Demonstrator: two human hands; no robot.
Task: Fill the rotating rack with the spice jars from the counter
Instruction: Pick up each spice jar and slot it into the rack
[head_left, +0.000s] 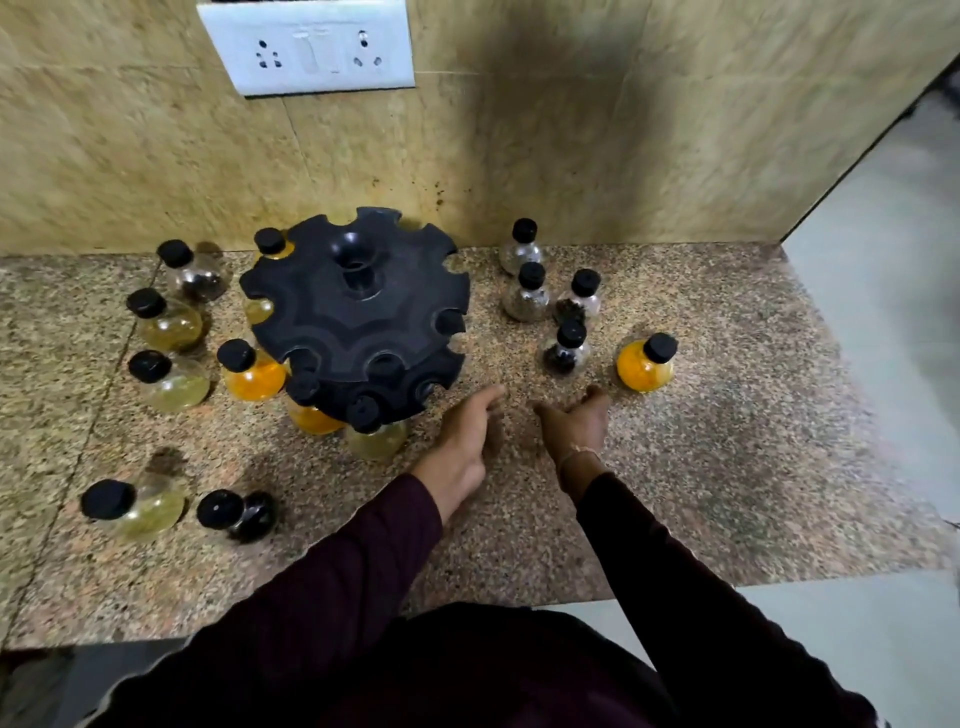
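The black rotating rack (358, 312) stands on the granite counter (701, 467) near the wall, with notches round its rim. A few round jars hang in it: an orange one (309, 410) and a pale yellow one (375, 434) at the front, a yellow one (271, 244) at the back left. Loose black-capped jars stand on both sides: several on the left, such as an orange jar (249, 371), and several on the right, including an orange jar (645, 362) and a dark-spice jar (567, 349). My left hand (462, 447) and right hand (576, 423) hover empty, fingers apart, just right of the rack.
A tiled wall with a white socket plate (309, 47) rises behind the counter. Two jars, one pale (136, 506) and one dark (240, 514), lie at the front left. The counter ends at the right, with floor (893, 291) beyond it.
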